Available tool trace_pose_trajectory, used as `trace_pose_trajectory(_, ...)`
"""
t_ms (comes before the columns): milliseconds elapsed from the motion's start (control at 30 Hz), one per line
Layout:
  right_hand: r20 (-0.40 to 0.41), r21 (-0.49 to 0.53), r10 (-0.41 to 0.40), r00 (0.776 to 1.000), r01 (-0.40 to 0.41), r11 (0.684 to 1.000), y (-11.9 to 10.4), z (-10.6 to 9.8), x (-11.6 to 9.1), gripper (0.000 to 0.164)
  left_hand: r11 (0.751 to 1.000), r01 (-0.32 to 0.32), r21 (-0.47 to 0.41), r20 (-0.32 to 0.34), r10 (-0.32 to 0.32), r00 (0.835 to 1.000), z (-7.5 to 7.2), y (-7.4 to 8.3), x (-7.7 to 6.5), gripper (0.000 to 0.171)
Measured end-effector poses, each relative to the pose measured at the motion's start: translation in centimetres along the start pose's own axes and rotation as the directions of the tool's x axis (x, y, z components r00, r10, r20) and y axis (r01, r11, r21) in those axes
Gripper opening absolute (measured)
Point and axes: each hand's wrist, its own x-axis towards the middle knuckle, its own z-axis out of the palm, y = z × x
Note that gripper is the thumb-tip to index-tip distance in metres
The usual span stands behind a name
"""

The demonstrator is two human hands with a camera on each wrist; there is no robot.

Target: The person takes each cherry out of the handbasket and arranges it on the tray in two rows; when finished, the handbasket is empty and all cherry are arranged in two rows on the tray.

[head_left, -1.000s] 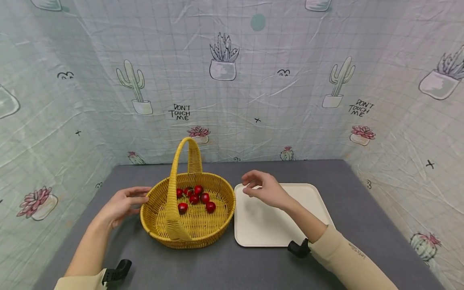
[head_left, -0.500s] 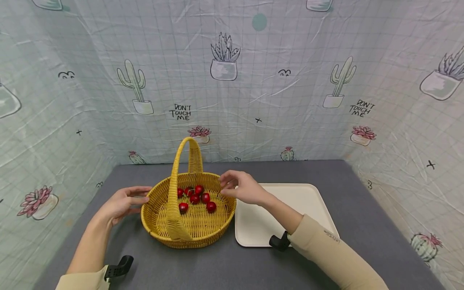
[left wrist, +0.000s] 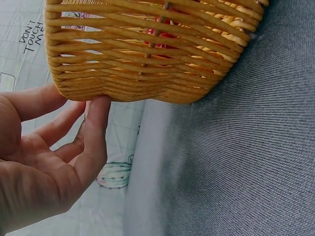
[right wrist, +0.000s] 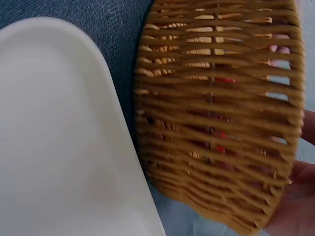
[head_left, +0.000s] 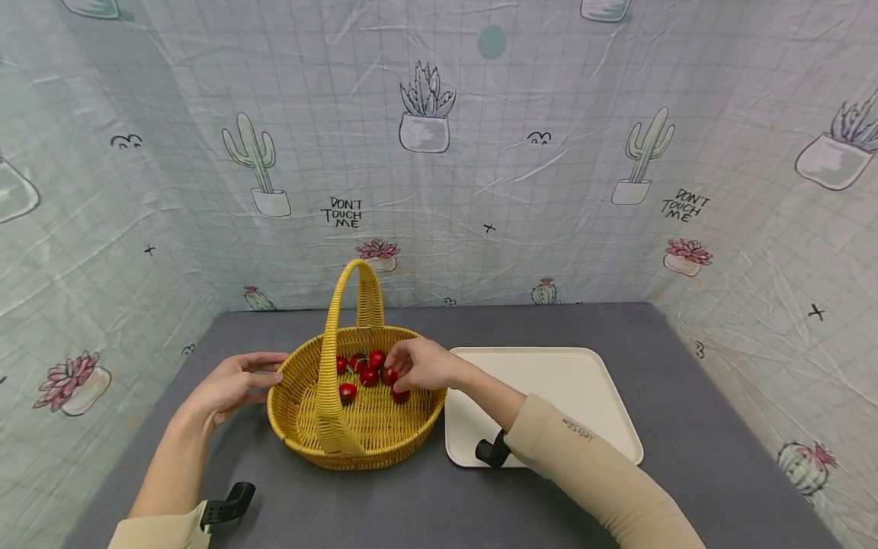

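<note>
A yellow wicker basket (head_left: 384, 438) with a tall handle holds several red cherries (head_left: 368, 377). At its left rim, the fingertips of my left hand (head_left: 226, 385) touch the weave; the left wrist view shows this hand (left wrist: 54, 167) below the basket wall (left wrist: 138, 64). My right hand (head_left: 427, 366) reaches over the right rim, thumb and fingers spread apart. Just below its thumb lies a cherry (head_left: 400, 396), partly covered. In the right wrist view the basket's side (right wrist: 216, 118) hides most of that hand, and red shows through the gaps.
A cream rectangular tray (head_left: 549, 404) stands right beside the basket on a grey cloth-covered table (head_left: 384, 511). A patterned curtain (head_left: 494, 175) surrounds the table at the back and sides. The basket handle (head_left: 331, 366) arches high over the cherries.
My right hand has moved left and down from above the tray, across the rim, into the right part of the basket. The left hand stays at the left rim.
</note>
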Motion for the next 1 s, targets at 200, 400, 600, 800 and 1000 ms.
trace_pose_trajectory(200, 0.012, -0.096, 0.062, 0.998, -0.060, 0.994, -0.1, 0.9, 0.8, 0.028, 1.000, -0.003, 0.019, -0.002, 0.003, 1.000, 0.0, 0.1, 0.0, 0.059)
trace_pose_trajectory(400, 0.008, -0.219, 0.110, 0.994, -0.105, 0.970, -0.3, 1.5, 1.1, 0.026, 1.000, 0.017, 0.014, -0.007, -0.017, 1.000, 0.0, 0.1, -0.1, 0.060)
trace_pose_trajectory(600, -0.034, -0.366, 0.131, 0.991, -0.134, 0.921, -0.3, 2.3, 1.3, 0.024, 1.000, 0.011, 0.007, -0.005, -0.011, 1.000, 0.1, 0.1, -0.1, 0.060)
trace_pose_trajectory(800, -0.047, -0.407, 0.147, 0.988, -0.153, 0.900, -0.3, 2.7, 1.5, 0.023, 1.000, 0.005, 0.007, -0.003, -0.005, 1.000, 0.1, -0.1, -0.1, 0.059)
trace_pose_trajectory(1000, -0.041, -0.412, 0.125, 0.991, -0.131, 0.902, -0.2, 2.9, 1.7, 0.021, 1.000, 0.000, 0.008, 0.000, 0.000, 1.000, 0.0, -0.2, -0.1, 0.059)
